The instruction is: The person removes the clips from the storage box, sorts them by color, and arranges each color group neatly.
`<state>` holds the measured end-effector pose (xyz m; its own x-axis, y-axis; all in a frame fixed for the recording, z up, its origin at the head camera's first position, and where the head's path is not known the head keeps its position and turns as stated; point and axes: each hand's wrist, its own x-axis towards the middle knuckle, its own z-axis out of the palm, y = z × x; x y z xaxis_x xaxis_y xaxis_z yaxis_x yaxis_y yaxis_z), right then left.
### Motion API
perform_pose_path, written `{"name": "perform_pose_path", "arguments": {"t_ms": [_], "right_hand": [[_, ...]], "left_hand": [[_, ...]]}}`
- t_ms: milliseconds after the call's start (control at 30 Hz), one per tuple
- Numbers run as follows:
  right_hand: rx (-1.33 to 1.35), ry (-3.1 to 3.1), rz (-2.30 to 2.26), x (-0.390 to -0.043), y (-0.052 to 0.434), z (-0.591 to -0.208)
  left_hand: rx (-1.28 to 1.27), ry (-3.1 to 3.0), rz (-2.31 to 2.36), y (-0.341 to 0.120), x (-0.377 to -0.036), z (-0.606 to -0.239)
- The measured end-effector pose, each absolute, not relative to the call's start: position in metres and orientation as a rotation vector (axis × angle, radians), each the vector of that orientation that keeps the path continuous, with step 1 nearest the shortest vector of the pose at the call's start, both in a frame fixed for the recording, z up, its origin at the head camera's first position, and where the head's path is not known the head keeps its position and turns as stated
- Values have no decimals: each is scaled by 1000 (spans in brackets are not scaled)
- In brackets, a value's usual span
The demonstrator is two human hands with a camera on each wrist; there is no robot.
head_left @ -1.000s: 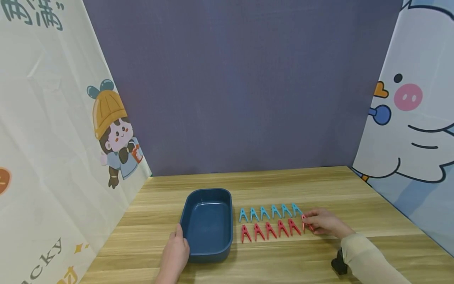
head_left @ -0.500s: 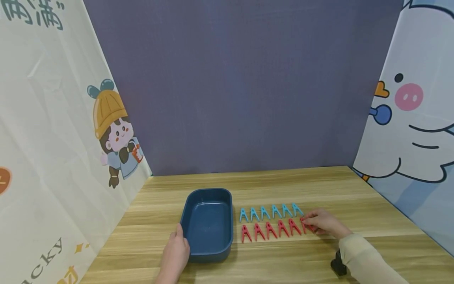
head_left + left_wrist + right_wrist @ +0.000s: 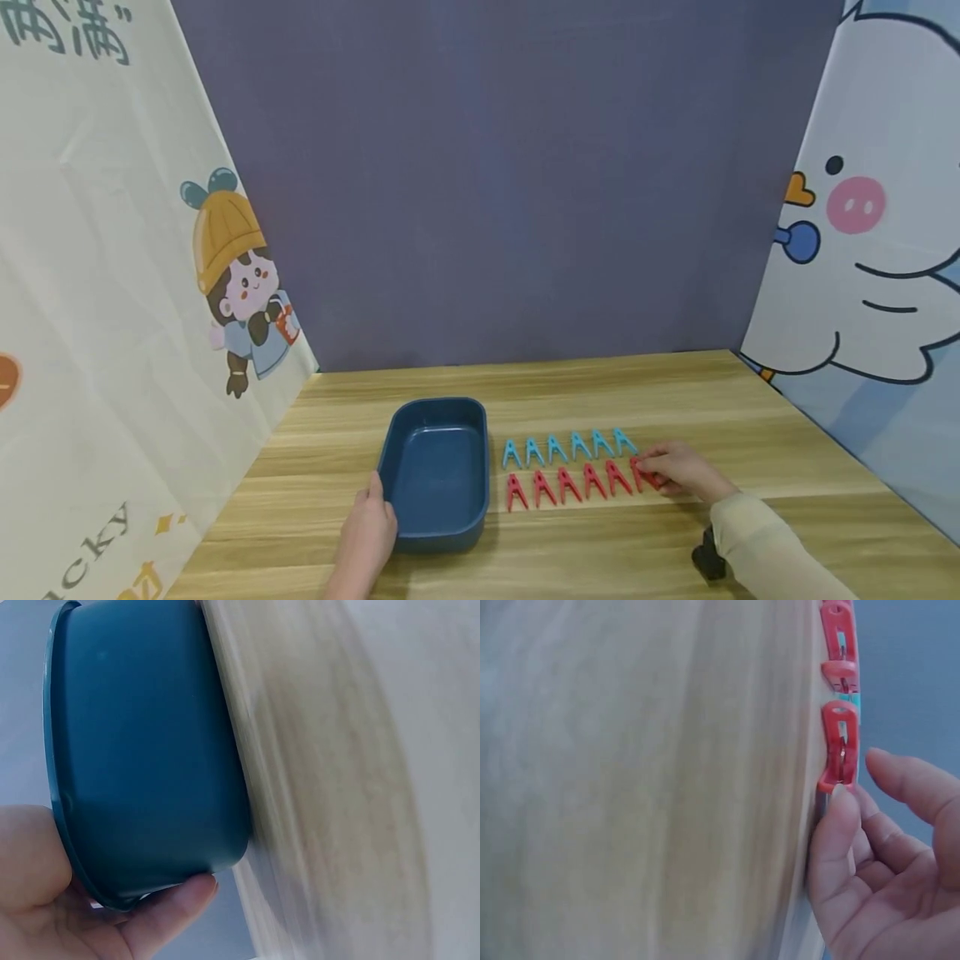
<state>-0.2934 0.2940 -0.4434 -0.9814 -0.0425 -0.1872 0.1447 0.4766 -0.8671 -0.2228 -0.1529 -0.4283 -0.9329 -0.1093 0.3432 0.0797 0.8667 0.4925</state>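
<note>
Head view overlooks the table (image 3: 675, 400); wrist views sit close, sideways.

Dark blue tub (image 3: 435, 471) sits upright left of flat red clip (image 3: 639, 475).
</note>
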Motion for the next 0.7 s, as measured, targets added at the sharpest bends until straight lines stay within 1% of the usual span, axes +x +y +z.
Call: {"name": "perform_pose_path", "arguments": {"t_ms": [200, 300, 533, 700], "right_hand": [[108, 2513, -1559, -296, 289, -441], [70, 2534, -1543, -297, 288, -437], [13, 2558, -1529, -298, 282, -425], [3, 2546, -1560, -301, 279, -419]], "left_hand": [[23, -2712, -740, -164, -225, -427], [43, -2782, -764, -171, -225, -425], [62, -2866, -782, -189, -221, -414], [50, -2901, -714, -199, -224, -404]]}}
